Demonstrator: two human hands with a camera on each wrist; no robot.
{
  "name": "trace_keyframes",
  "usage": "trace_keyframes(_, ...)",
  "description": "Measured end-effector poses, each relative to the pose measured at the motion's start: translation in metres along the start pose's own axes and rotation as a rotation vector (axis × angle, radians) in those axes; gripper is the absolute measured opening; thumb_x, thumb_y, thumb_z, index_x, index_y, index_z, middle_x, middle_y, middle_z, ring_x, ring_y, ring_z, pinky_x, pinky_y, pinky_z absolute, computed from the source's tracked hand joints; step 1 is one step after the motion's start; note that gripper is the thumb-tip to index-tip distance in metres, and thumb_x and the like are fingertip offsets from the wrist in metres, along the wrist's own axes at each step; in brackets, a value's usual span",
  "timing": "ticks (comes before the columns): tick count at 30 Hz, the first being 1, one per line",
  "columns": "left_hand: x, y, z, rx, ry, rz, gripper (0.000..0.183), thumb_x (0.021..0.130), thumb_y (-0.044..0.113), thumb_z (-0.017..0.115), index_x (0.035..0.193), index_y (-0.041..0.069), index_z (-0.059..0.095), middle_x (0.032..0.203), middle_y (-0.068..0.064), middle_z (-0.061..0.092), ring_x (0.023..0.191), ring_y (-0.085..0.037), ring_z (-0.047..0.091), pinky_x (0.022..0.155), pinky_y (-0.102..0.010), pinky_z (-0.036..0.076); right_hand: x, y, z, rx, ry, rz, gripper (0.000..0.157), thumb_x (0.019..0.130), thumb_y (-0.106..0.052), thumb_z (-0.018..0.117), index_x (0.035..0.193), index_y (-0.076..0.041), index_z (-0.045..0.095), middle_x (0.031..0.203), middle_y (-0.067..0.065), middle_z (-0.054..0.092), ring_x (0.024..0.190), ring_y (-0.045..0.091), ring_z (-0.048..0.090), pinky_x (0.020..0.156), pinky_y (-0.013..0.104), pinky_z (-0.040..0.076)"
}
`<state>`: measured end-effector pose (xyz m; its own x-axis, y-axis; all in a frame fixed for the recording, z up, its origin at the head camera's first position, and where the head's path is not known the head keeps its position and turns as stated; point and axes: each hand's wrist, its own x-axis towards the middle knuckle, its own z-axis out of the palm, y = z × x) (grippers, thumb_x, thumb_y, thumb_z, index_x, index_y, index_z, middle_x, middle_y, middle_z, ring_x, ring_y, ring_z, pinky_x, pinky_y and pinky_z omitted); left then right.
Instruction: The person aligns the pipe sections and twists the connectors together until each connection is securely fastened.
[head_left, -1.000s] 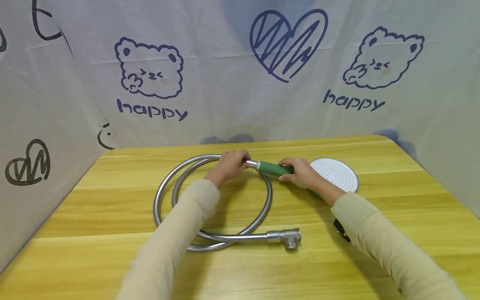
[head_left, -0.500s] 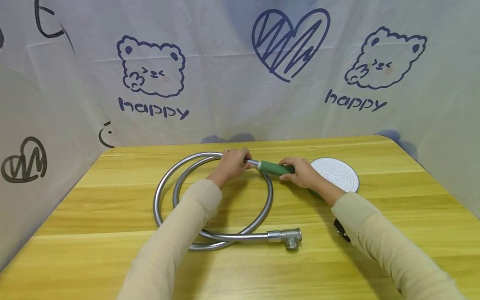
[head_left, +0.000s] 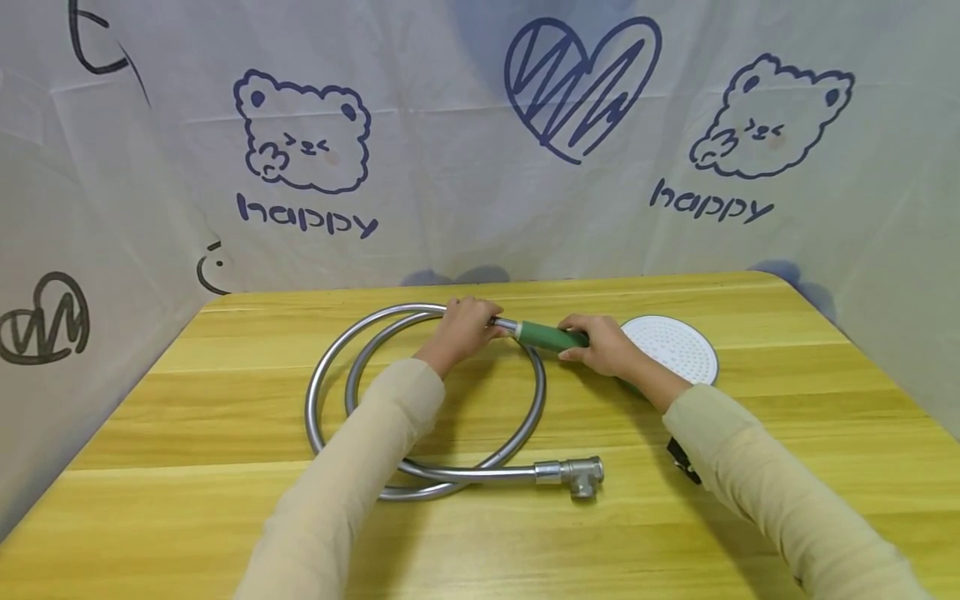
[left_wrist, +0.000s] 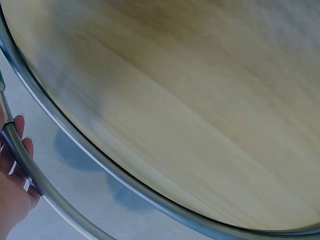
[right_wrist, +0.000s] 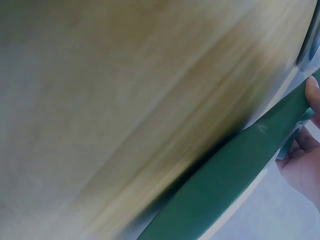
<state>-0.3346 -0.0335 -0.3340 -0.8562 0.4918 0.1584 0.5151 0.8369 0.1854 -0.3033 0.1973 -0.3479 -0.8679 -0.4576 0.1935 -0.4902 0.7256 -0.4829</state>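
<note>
My left hand [head_left: 465, 329] grips the end of a silver shower hose [head_left: 312, 392] at the back middle of the table. In the left wrist view its fingers [left_wrist: 29, 145] curl round the hose just below the metal end. That end meets the green handle [head_left: 551, 337] of a shower head [head_left: 671, 348]; whether it is screwed on I cannot tell. My right hand [head_left: 603, 346] holds the handle near the head, thumb and fingers round it. The head's white nozzle face points up, partly behind my right wrist. The right wrist view shows the green back [right_wrist: 210, 180] close up.
The hose lies in loops on the wooden table [head_left: 187, 500]. Its other end carries a metal tee-shaped fitting [head_left: 583, 476] near the middle front. A small black object [head_left: 682, 461] shows partly under my right sleeve. A white cloth with drawings [head_left: 450, 167] hangs behind the table.
The head view has shifted very slightly. Both hands stay in place on the hose end and the handle, with no clear movement of the shower head.
</note>
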Motion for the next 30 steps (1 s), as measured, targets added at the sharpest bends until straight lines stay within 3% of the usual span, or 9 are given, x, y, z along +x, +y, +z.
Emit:
trace_keyframes(3,-0.0027,0.0052,-0.0062,0.026,-0.033,-0.006,0.022,0.088,0.03,0.062,0.095,0.011,0.07,0.089,-0.003,0.07,0.081,-0.023,0.058,0.072,-0.033,0.033,0.0002,0.0008,0.001,-0.002,-0.002,-0.002,0.036,0.082,-0.011,0.07,0.114,0.002,0.06,0.106,0.025,0.064,0.09,0.033,0.062,0.076,0.044,0.049)
trace_keyframes(9,-0.0055,0.0052,-0.0081,0.081,-0.026,0.008,0.027,0.087,0.035,0.062,0.103,0.013,0.069,0.094,-0.001,0.071,0.082,-0.021,0.061,0.073,-0.033,0.04,0.0005,0.0002,0.0006,-0.01,-0.005,-0.01,0.036,0.082,-0.011,0.07,0.113,0.002,0.06,0.105,0.026,0.064,0.09,0.033,0.062,0.076,0.044,0.049)
trace_keyframes(16,-0.0075,0.0035,-0.0086,0.018,-0.014,0.057,0.027,0.087,0.03,0.064,0.1,0.006,0.067,0.092,-0.006,0.07,0.079,-0.021,0.064,0.074,-0.034,0.049,0.001,-0.0007,0.0005,-0.008,-0.009,-0.014,0.035,0.082,-0.01,0.07,0.113,0.002,0.06,0.105,0.026,0.065,0.09,0.034,0.062,0.076,0.043,0.049)
trace_keyframes(30,-0.0088,0.0068,-0.0091,-0.024,-0.054,-0.01,0.025,0.087,0.028,0.064,0.104,0.01,0.065,0.097,-0.003,0.069,0.084,-0.019,0.061,0.079,-0.037,0.042,0.0018,-0.0015,0.0016,-0.017,-0.009,0.014,0.036,0.082,-0.013,0.07,0.114,0.0,0.06,0.107,0.024,0.065,0.091,0.032,0.062,0.077,0.044,0.049)
